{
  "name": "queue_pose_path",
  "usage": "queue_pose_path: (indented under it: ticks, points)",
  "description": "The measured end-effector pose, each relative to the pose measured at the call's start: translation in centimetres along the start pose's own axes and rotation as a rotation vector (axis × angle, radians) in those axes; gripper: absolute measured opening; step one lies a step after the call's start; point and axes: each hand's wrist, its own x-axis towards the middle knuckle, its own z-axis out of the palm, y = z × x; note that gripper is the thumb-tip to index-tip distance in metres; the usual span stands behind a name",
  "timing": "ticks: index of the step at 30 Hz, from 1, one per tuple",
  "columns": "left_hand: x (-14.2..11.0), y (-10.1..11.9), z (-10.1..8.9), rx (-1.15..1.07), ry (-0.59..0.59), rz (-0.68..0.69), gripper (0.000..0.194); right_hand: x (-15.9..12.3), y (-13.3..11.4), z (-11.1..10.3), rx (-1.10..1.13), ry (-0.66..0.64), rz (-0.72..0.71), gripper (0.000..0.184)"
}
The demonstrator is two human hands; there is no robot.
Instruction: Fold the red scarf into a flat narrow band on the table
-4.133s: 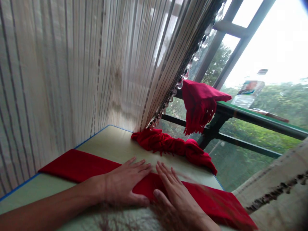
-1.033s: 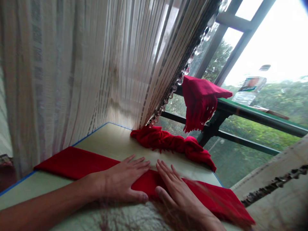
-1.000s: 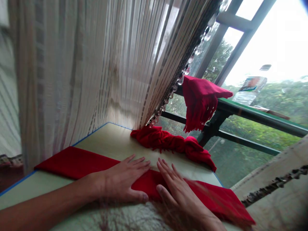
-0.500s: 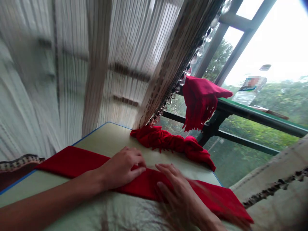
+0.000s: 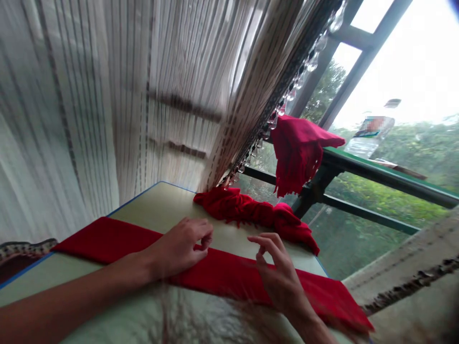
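**Both hands at the far edge of the flat red scarf**

Landmark: the flat red scarf (image 5: 222, 274), a long folded band lying across the bench (image 5: 168, 205) from left edge to right corner.

- Your left hand (image 5: 179, 248) rests on the scarf near its middle, knuckles up. Its fingers (image 5: 205, 237) are curled in and pinched on the scarf's far edge; likely a grip for lifting that edge.
- Your right hand (image 5: 278, 272) is just right of the left, raised a little above the scarf. Thumb and forefinger are drawn close together, other fingers loosely bent. You cannot tell whether any cloth is caught between them.
- Hands are near each other, not touching.
- Beyond the scarf, at the bench's far right edge: a second red scarf (image 5: 256, 215), bunched and twisted, fringe showing.
- Bench: pale top, blue rim.
- Behind the scarf to the left: a striped sheer curtain (image 5: 143, 95) with a bead trim.
- Farther right: a third red scarf (image 5: 299, 148) draped over a green window rail (image 5: 390, 179), fringe hanging down.
- On that rail, farther right: a plastic bottle (image 5: 371, 136). Trees and bright sky outside.
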Motion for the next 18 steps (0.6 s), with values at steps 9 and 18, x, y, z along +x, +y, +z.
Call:
queue_pose_path:
  ticks: [9,18]
  points:
    - [-0.3,0.09,0.25,-0.065,-0.029,-0.004,0.01,-0.44,0.14,0.0,0.05,-0.015,0.049,0.028]
    - [-0.33,0.19,0.36,-0.054,-0.059,0.025,0.012,-0.29,0.24,0.18,0.044,0.017,0.003,0.024]
